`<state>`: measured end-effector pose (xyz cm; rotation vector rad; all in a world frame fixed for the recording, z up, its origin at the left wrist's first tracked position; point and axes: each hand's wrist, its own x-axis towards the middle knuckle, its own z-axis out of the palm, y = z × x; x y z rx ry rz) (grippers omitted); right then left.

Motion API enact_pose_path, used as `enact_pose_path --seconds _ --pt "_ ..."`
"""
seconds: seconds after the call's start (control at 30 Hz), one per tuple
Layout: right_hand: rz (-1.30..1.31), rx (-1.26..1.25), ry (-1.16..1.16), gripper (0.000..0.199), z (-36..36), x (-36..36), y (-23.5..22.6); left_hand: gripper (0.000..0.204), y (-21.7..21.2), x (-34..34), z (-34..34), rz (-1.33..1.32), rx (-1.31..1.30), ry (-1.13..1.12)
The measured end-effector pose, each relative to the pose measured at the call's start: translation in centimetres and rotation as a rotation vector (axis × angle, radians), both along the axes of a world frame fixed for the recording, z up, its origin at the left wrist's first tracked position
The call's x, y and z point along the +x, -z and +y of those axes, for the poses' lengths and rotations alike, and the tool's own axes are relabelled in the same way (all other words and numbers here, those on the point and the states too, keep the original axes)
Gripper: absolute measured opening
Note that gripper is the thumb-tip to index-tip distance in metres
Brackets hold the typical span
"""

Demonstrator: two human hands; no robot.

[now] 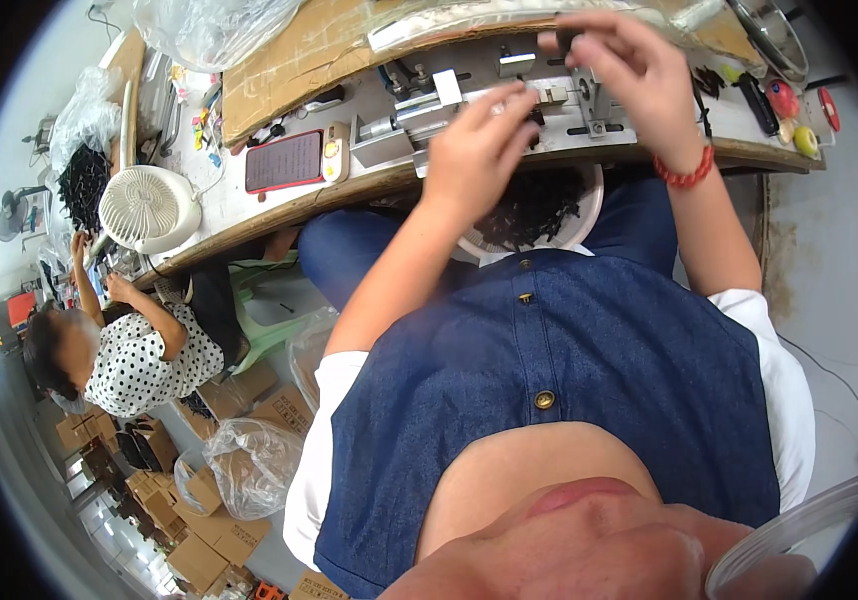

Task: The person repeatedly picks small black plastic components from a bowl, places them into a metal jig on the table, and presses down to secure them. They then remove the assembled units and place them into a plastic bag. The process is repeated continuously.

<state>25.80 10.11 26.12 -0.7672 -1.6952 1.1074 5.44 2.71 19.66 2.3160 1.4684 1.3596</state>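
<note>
At the bench fixture, a metal clamping jig (594,100) with a small upright bracket, both of my hands are at work. My left hand (479,150) reaches in from the left, fingers bent and closed at the jig's middle; a bit of something dark shows by the fingertips, but its kind is hidden. Higher and to the right, my right hand (644,85) has thumb and fingers closed about a small black knob-like piece (568,40). Left of the jig sits a metal cylinder unit (384,135). In my lap rests a pale basin (589,210) with many black pieces (534,210).
Left on the bench are a red-edged phone (284,162) and a white fan (149,210). Cardboard (289,75) and clear plastic lie behind. A black-handled tool (757,103) and a red round item (781,98) are right. A co-worker (144,360) sits left, near cartons (214,540).
</note>
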Motion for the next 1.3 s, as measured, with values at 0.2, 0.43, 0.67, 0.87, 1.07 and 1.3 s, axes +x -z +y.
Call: enact_pose_path --seconds 0.2,0.43,0.67,0.87,1.07,1.3 --pt "-0.528 0.552 0.042 0.024 -4.5 0.7 3.7 0.029 -7.2 -6.7 9.0 0.24 0.293 -0.289" --pt "-0.708 0.729 0.051 0.027 -4.2 -0.6 6.7 0.025 -9.3 -10.1 13.8 0.13 -0.176 -0.063" --pt "-0.692 0.758 0.084 0.025 -4.0 -0.4 7.3 0.022 -8.7 -9.4 13.7 0.001 -0.184 -0.023" --pt "-0.569 0.784 0.106 0.028 0.3 0.3 3.3 0.019 -8.4 -10.5 15.7 -0.655 -0.484 0.07" --pt "-0.667 0.748 0.425 0.019 14.5 0.4 -1.7 0.025 -8.0 -11.8 19.2 -1.418 -0.378 0.201" --pt "-0.98 0.699 0.485 0.012 22.5 -1.9 -0.3 0.028 -7.3 -13.0 17.1 -1.573 -0.32 0.331"
